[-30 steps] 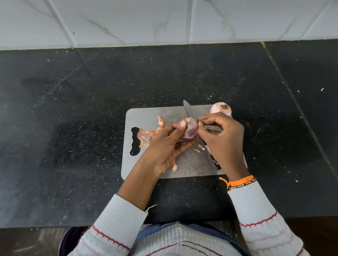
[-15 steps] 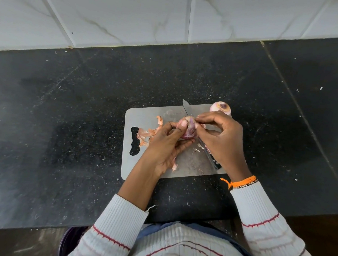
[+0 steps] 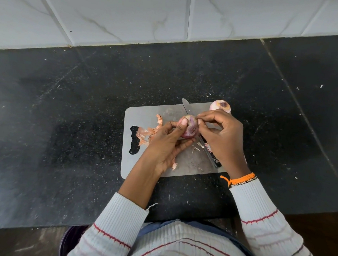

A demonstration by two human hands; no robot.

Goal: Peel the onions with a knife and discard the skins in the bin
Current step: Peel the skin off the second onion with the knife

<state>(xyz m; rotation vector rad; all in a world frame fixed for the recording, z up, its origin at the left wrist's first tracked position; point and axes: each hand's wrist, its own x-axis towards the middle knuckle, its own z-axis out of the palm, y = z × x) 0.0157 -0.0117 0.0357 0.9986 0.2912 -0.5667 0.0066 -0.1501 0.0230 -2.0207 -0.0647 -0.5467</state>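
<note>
**A:** How far along are you?

**B:** Partway, I'd say. My left hand has its fingers wrapped round the onion I'm working on, thumb pressed on top, holding it just above the cutting board. My right hand is pinching at its skin from the 3 o'clock side, thumb and forefinger closed narrow on what I take to be a thin flap, though it's too small for me to be sure.

**A:** And the knife?

**B:** The knife lies flat on the board under my hands, tip toward 11 o'clock, handle running back toward 5 o'clock below my right palm. I'm not gripping it at the moment.

**A:** Anything finished?

**B:** One peeled onion sits at the board's 1 o'clock corner, pale and bare, cut end up. The one in my hand shows purple flesh over most of its near face, so it looks nearly done.

**A:** What's left?

**B:** The skins are heaped on the board at 9 o'clock of my left hand, with a scrap near my wrist and flecks across the worktop. None has gone to the bin. A dark round rim shows at 7 o'clock below the worktop edge; that may be it.
</note>
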